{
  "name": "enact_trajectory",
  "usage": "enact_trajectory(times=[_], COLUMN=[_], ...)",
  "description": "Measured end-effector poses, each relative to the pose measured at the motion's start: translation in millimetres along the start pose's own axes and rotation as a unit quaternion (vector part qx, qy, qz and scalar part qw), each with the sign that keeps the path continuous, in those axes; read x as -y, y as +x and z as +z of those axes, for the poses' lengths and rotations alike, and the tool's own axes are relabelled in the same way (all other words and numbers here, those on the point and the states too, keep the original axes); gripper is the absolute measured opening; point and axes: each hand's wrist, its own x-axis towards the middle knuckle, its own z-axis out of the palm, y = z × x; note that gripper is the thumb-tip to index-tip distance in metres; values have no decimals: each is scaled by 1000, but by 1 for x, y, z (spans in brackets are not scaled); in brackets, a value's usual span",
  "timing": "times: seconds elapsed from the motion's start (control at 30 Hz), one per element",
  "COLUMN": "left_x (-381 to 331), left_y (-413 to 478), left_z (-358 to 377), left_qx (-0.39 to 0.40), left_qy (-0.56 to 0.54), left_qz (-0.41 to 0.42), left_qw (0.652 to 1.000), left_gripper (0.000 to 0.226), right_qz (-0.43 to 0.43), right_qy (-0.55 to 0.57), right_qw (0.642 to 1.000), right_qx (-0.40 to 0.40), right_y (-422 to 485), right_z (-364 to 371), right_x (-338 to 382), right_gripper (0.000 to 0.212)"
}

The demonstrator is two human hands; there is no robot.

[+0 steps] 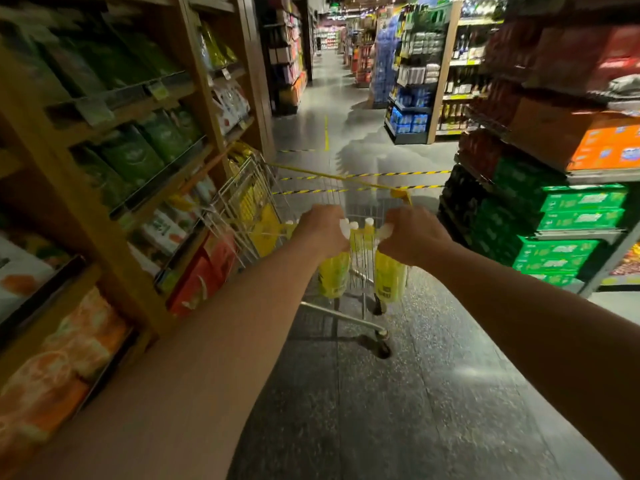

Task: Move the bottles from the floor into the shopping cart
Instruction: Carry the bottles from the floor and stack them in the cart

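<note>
Both my arms reach forward over the aisle floor. My left hand (323,233) grips the white-capped neck of a yellow bottle (334,275) that hangs below it. My right hand (414,237) holds a second yellow bottle (389,282) the same way. Both bottles hang in front of the near end of the wire shopping cart (242,199), which has yellow trim. A third yellow bottle with a white cap (369,230) shows between my hands; I cannot tell whether it stands inside the cart. The picture is blurred by motion.
Wooden shelves with green and orange packs (131,157) line the left side, close to the cart. Stacked green and red drink crates (554,216) stand at the right. Yellow-black tape (381,174) stretches across the aisle beyond the cart. Dark speckled floor (398,393) lies below my arms.
</note>
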Motion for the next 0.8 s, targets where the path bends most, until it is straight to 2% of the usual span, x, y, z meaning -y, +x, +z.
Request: enact_trajectory(times=[0.27,0.4,0.57,0.8], left_x=[-8,-1,20,28], left_y=[212,309,420,528], left_z=[14,44,96,161], left_qx=[-24,2,38,102], left_qy=[-11,-17,-10,10], left_qz=[-2,-2,25,64], left_qw=[1000,1000,999,993], left_gripper=[49,50,40,45], right_qz=[-12,-5,40,76], right_qy=[42,9,-19,-54], right_qw=[999,1000,998,991], right_qx=[-6,7,40,93], right_y=[202,290,383,472], right_z=[2,37,90,150], right_x=[-51,-78,-115,-162], right_gripper=[32,35,39,35])
